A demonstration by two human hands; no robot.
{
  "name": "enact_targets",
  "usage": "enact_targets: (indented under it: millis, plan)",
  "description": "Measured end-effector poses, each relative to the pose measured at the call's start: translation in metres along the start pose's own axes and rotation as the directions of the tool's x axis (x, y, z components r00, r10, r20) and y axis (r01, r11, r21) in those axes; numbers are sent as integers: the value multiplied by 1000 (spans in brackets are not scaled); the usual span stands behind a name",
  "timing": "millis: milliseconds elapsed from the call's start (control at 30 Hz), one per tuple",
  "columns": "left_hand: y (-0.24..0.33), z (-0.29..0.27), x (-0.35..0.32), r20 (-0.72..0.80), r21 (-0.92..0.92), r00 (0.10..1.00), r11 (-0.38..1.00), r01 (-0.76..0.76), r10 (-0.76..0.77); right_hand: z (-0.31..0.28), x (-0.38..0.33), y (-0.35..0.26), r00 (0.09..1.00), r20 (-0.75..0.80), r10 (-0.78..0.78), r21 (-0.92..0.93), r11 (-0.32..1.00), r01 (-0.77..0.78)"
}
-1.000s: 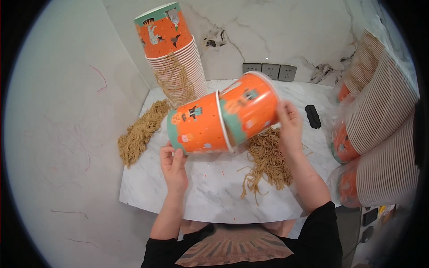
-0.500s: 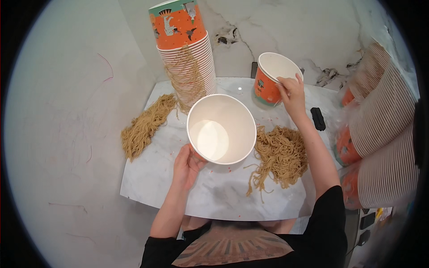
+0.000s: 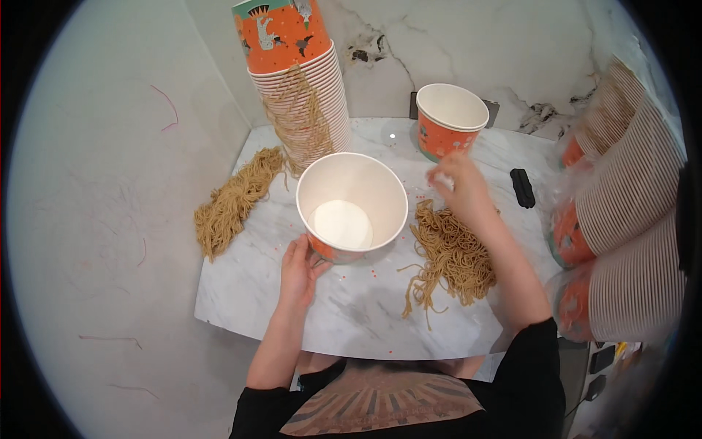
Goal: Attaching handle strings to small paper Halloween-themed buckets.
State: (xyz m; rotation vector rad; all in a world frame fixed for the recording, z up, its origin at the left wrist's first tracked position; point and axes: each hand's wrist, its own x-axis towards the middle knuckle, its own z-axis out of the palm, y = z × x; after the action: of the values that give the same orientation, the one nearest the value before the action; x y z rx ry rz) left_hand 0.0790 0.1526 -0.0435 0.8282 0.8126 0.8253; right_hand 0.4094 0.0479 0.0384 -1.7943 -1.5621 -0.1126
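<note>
A large white-lined paper bucket [image 3: 352,175] stands on the marble-patterned table in front of me, its mouth tilted towards me. My left hand [image 3: 298,274] is closed against the lower left of its orange outside. My right hand [image 3: 462,192] hovers over a tangled heap of tan yarn-like strands [image 3: 457,260]. Its fingers are bent, a little blurred and apart, with nothing seen in them. Beyond that hand, near the wall, sits another orange paper bucket [image 3: 447,139]; its doubled rim suggests one nested in another.
At the back left rises a tall stack of paper buckets [image 3: 322,110], strands draped down its front. A second bundle of tan strands [image 3: 238,201] lies on the left. Plastic-wrapped bucket stacks [image 3: 632,183] crowd the right side, near a small black object [image 3: 522,188]. A marble wall [image 3: 409,44] bounds the back.
My right hand has let go of the far bucket, which now stands upright, and has come back towards the strands. The near bucket and my left hand have shifted slightly left.
</note>
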Motion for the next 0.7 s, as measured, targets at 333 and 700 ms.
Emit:
enact_targets:
  millis: [333, 700]
  plan:
    - [-2, 17, -1, -57, 165, 994, 983, -86, 97, 16, -59, -28, 891, 400, 216, -402, 915, -42]
    - [-18, 9, 6, 90, 309, 925, 872, -379, 369, -53, -31, -28, 860, 441, 256, 127, 931, -342]
